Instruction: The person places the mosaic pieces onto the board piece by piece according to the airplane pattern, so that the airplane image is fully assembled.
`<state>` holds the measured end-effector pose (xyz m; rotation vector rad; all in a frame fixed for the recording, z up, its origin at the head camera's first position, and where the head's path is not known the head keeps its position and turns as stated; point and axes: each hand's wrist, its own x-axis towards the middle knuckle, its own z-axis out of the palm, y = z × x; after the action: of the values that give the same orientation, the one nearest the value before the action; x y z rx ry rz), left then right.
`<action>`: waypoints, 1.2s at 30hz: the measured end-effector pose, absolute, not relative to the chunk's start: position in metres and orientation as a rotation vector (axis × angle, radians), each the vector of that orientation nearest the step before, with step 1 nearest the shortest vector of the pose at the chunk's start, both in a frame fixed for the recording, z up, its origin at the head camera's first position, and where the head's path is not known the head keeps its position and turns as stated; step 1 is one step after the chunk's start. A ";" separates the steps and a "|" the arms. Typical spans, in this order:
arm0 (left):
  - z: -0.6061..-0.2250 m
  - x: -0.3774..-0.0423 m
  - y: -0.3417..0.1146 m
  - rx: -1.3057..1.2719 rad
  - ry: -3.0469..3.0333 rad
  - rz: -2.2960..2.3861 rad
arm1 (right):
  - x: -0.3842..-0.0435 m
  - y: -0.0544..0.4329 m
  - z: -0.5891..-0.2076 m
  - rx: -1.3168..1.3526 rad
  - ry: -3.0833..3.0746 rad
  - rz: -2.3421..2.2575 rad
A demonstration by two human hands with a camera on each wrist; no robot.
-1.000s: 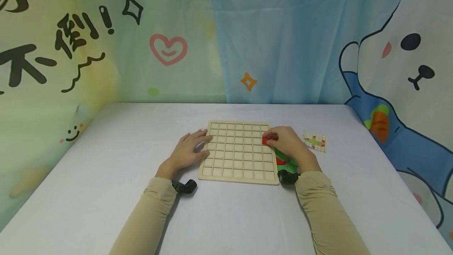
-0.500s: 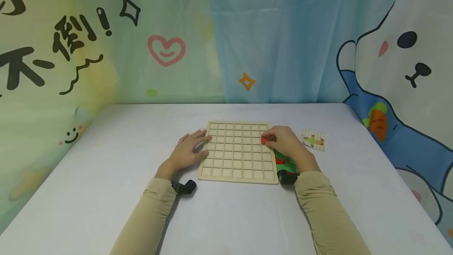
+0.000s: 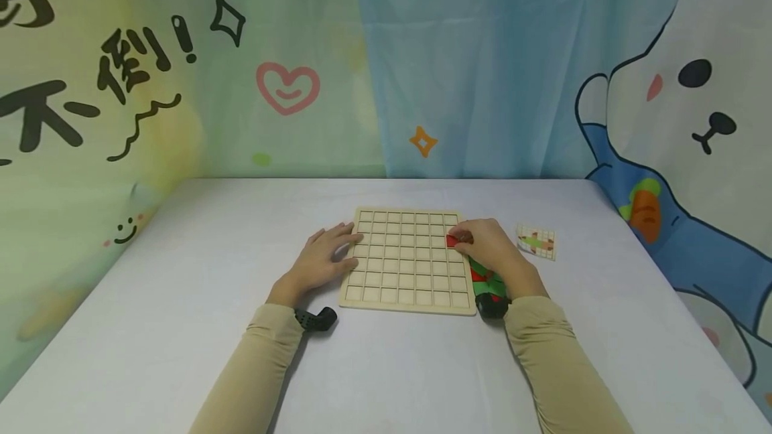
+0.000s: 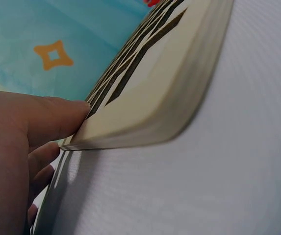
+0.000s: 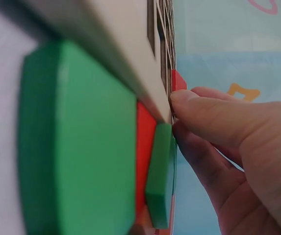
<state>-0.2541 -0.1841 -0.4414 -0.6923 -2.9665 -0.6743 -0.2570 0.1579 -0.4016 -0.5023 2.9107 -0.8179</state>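
A pale wooden board (image 3: 398, 260) with a grid of square recesses lies flat on the table. My left hand (image 3: 316, 261) rests at its left edge, fingers spread and fairly straight; in the left wrist view the thumb (image 4: 62, 117) touches the board's rim. At the right edge, my right hand (image 3: 493, 245) pinches a small red tile (image 3: 451, 241) between thumb and fingers, over the right-hand column of the grid. The right wrist view shows that red tile (image 5: 178, 81) at the fingertips, at the grid's surface. How it sits in the recess is hidden.
Several green and red tiles (image 3: 480, 273) lie heaped against the board's right side, partly under my right wrist; a green tile (image 5: 96, 147) looms close in the right wrist view. Farther right lies a small gridded picture card (image 3: 537, 242). A printed curtain (image 3: 470, 65) hangs behind the white table (image 3: 386, 374).
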 end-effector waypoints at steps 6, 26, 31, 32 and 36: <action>-0.440 -0.253 -0.184 -0.684 -2.975 -0.693 | -0.258 0.158 -0.403 -0.480 2.903 -0.833; -0.444 -0.252 -0.188 -0.685 -2.980 -0.681 | -0.259 0.157 -0.412 -0.498 2.899 -0.809; -0.448 -0.256 -0.189 -0.683 -2.981 -0.678 | -0.258 0.160 -0.409 -0.493 2.909 -0.841; -0.448 -0.256 -0.188 -0.684 -2.981 -0.680 | -0.257 0.162 -0.407 -0.495 2.918 -0.848; -0.446 -0.256 -0.186 -0.698 -2.968 -0.683 | -0.255 0.169 -0.393 -0.490 2.971 -0.848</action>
<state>-0.2563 -0.1857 -0.4458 -0.6978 -2.9679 -0.6831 -0.2549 0.1691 -0.3928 -0.4901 2.9713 -0.8477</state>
